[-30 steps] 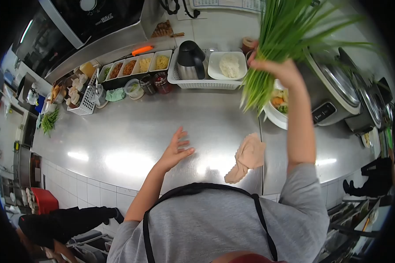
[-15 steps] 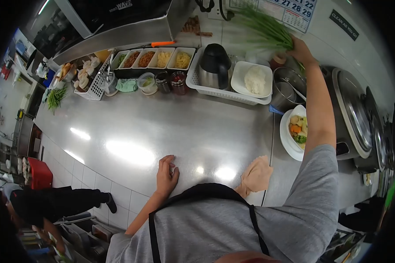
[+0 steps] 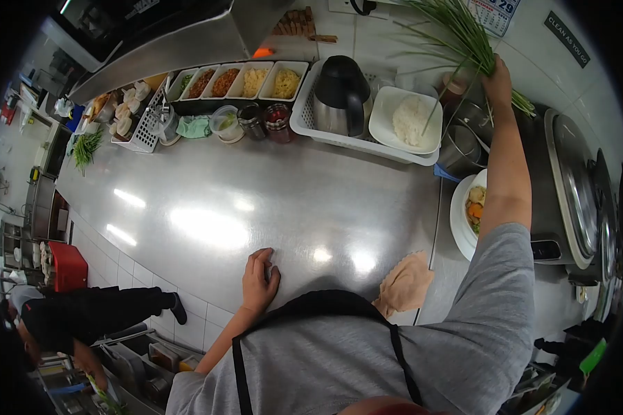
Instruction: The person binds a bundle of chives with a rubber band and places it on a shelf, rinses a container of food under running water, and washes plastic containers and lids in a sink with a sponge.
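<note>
left hand [image 3: 259,285] empty, loosely curled on the counter [image 3: 311,214]; right hand [image 3: 498,79] clenched around green stalks [image 3: 481,48] near the wall [image 3: 533,62] — lifted, seemingly, but not released. counted: one cloth [image 3: 405,283], two jars [image 3: 264,123], one rice bowl [image 3: 412,121], one flask [image 3: 339,104], five food trays [image 3: 254,83].

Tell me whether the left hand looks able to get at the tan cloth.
Probably yes: the left hand looks empty, and nothing stands on the counter between it and the tan cloth.

Wide passage across the counter [image 3: 284,200]
</note>
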Motion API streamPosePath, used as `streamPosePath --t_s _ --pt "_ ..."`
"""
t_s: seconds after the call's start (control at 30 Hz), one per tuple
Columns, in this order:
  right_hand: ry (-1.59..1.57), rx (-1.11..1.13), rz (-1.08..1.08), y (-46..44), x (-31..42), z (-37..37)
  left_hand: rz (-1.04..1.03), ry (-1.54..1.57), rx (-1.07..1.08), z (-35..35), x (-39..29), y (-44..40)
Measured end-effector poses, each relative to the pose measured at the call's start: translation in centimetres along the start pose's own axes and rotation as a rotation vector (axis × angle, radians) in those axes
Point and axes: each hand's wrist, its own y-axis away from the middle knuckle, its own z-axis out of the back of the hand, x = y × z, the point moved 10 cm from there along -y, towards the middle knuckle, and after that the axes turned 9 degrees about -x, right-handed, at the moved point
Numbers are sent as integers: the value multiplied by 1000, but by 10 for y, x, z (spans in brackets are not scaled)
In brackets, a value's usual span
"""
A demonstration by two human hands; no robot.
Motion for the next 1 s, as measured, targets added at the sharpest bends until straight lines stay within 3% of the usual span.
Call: streamPosePath --t_s 0.27,0.4,0.53,0.6,0.63,0.7,0.83,0.9,0.97,1.0 --pt "-167 -43 132 28 37 3 0 -23 11 -4 -2 -1" --pt "-266 -196 -111 16 -3 18 -16 -29 3 -3 -3 -1" --pt "-118 -335 -162 -14 -3 55 -1 -40 19 -5 -1 0" --pt "37 -479 22 -20 6 73 6 -37 13 -6 0 0" --pt "38 -479 22 -17 2 71 6 -37 14 -6 1 0" --pt "12 -427 226 -1 17 56 19 -44 16 -7 3 2" --pt "204 -249 225 32 16 16 -2 -74 21 -8 3 3" --pt "230 -229 160 39 -2 4 23 -36 28 -8 5 3" --pt "193 -112 -278 50 -62 -12 12 -41 26 -7 4 2" --pt "193 -112 -278 56 -85 -25 1 -44 21 -7 2 2"
